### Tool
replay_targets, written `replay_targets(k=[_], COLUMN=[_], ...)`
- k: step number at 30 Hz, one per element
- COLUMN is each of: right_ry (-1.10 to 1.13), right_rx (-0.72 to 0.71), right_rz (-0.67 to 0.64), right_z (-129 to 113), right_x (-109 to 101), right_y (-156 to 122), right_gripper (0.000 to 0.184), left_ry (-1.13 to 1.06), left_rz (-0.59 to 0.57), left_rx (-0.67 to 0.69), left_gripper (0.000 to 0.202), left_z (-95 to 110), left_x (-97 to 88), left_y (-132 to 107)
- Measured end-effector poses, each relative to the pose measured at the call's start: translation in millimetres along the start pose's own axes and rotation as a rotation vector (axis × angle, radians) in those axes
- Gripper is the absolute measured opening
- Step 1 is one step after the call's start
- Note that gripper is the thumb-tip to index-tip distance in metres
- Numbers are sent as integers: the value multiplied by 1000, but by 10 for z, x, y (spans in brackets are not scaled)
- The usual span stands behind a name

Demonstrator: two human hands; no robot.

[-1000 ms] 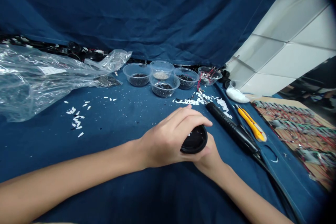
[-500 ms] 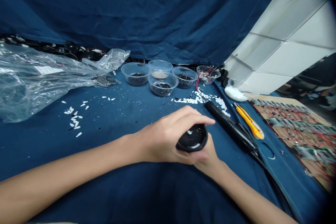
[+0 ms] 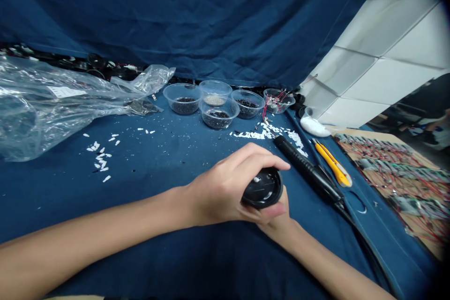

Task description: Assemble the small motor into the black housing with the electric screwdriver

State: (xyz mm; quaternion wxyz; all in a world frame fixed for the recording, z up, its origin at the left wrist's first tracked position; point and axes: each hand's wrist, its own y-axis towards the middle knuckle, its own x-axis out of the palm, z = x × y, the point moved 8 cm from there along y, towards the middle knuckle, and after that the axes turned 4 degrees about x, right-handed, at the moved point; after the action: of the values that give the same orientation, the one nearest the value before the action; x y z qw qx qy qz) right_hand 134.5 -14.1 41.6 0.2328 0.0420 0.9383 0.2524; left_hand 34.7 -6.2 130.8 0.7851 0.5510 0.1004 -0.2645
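left hand [image 3: 221, 192]: curled narrow around black plastic cap [image 3: 263, 188] | right hand [image 3: 277, 218]: cupped beneath it, holding | cap: between both hands; looks light, stiff, slick; grip its side | soldering iron [image 3: 305, 168]: just beyond the hands

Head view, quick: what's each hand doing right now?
Left hand: closed, holding the black round object from above.
Right hand: closed, holding the same object from below.
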Motion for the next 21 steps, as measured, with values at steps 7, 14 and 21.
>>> replay_targets(k=[7,14,21], right_ry=[-11,-14,22], right_rx=[-76,-96,-101], right_rz=[-43,-219,-134], right_z=[-134,-183,-250], right_x=[-24,-6,-20], right_y=[60,100,102], right_gripper=[20,24,17], left_ry=[-31,-88,-75], left_rz=[11,-23,15], left_rx=[28,13,0], left_gripper=[41,38,37], left_z=[13,13,11], left_x=[0,5,8], left_y=[-24,-23,-34])
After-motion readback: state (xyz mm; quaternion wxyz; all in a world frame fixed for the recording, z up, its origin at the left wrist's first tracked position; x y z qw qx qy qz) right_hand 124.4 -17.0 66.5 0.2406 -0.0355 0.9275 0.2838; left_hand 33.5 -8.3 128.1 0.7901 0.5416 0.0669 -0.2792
